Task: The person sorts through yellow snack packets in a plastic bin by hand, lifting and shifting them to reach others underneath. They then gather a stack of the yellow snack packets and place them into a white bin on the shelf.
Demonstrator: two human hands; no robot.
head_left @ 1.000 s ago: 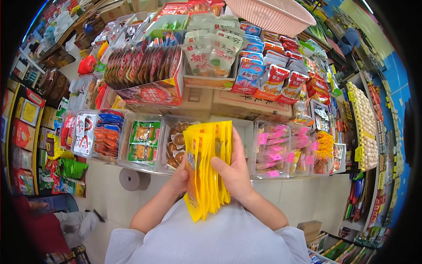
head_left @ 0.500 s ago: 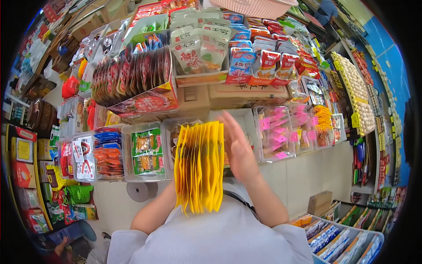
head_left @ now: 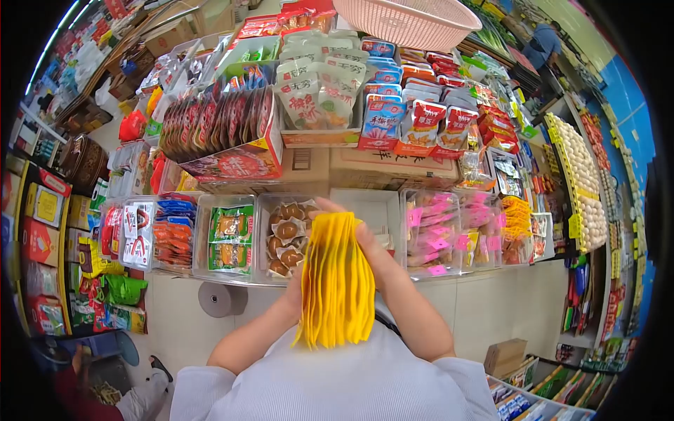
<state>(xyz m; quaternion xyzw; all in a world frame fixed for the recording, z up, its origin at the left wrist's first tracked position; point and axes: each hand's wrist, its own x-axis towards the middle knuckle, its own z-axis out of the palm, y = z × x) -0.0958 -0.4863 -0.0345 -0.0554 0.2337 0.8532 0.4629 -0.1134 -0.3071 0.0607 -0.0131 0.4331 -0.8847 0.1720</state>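
A stack of yellow packets (head_left: 337, 281) stands on edge in front of my chest, fanned like pages. My right hand (head_left: 368, 249) is closed round its right side, near the top. My left hand (head_left: 298, 277) holds the stack from the left, with most of its fingers hidden behind the packets. Just beyond are a clear bin of round brown wrapped items (head_left: 286, 237) and a white-lined bin (head_left: 379, 208), partly covered by my hand and the stack.
Bins of green packets (head_left: 232, 235) and pink-marked bags (head_left: 432, 228) flank the stack. Behind stand boxes of snack pouches (head_left: 319, 91) and a pink basket (head_left: 411, 24). Egg trays (head_left: 579, 182) are at right. Another person's leg (head_left: 147, 396) shows at lower left.
My right hand, earlier raised flat and apart beside the stack, now grips it. The stack has shifted slightly right and down, uncovering the brown items.
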